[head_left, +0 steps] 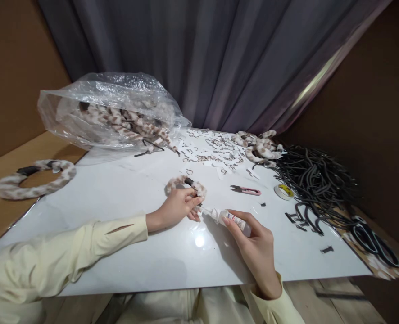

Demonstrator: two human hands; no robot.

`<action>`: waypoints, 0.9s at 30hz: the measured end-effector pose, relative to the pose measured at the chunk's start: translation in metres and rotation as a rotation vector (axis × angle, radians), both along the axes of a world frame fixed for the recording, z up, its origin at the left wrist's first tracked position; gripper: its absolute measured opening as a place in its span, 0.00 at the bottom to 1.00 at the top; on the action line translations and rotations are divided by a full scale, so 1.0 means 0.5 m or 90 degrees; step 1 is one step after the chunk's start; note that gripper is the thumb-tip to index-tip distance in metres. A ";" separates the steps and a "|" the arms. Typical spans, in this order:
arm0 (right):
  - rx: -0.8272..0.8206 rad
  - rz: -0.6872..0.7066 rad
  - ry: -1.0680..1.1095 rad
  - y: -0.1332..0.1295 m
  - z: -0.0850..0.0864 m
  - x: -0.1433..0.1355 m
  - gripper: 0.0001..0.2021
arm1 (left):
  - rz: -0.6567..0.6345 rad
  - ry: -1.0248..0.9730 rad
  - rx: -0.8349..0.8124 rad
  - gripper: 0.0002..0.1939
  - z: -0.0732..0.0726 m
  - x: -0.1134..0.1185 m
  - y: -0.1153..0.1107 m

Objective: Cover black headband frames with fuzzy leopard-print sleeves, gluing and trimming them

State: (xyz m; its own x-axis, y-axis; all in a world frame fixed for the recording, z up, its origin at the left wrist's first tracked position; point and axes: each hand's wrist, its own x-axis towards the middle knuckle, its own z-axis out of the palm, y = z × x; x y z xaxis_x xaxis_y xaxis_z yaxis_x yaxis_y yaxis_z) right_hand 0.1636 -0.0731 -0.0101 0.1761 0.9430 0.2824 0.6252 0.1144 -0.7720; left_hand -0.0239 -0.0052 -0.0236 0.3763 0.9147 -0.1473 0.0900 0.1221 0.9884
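My left hand is closed on a small fluffy ring, white with brown spots and a dark wrapped band at its top. In my right hand is a small white glue bottle, tipped so its thin nozzle points left at the ring. The nozzle end meets the ring beside my left fingertips; whether it touches cannot be made out. My left palm and fingers hide part of the ring.
A clear plastic bag of spotted fluffy strips lies back left, near a larger fluffy ring. Small metal clasps and white scraps are scattered behind my hands. Rightward are thread snips, a tape roll, black cords and scissors.
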 end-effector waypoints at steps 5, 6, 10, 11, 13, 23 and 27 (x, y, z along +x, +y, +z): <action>0.013 0.007 0.003 0.000 0.000 0.001 0.13 | 0.005 0.003 -0.007 0.13 0.005 0.001 0.000; 0.014 0.008 0.002 0.000 0.000 0.001 0.13 | 0.005 0.002 -0.008 0.13 0.005 0.001 0.000; 0.014 0.005 0.004 0.000 0.001 -0.002 0.13 | -0.001 -0.008 -0.001 0.14 0.000 0.001 0.000; 0.012 0.003 0.005 0.000 0.001 -0.002 0.13 | -0.003 -0.010 0.001 0.14 -0.001 0.000 0.000; 0.009 0.002 0.005 0.000 0.003 -0.003 0.14 | -0.004 -0.009 0.005 0.15 -0.002 -0.001 0.000; 0.012 0.002 0.010 -0.001 0.008 -0.005 0.13 | -0.006 0.002 0.007 0.14 -0.001 -0.001 0.000; 0.005 -0.008 0.012 -0.001 0.006 -0.004 0.13 | -0.015 0.002 0.018 0.14 -0.003 -0.002 -0.001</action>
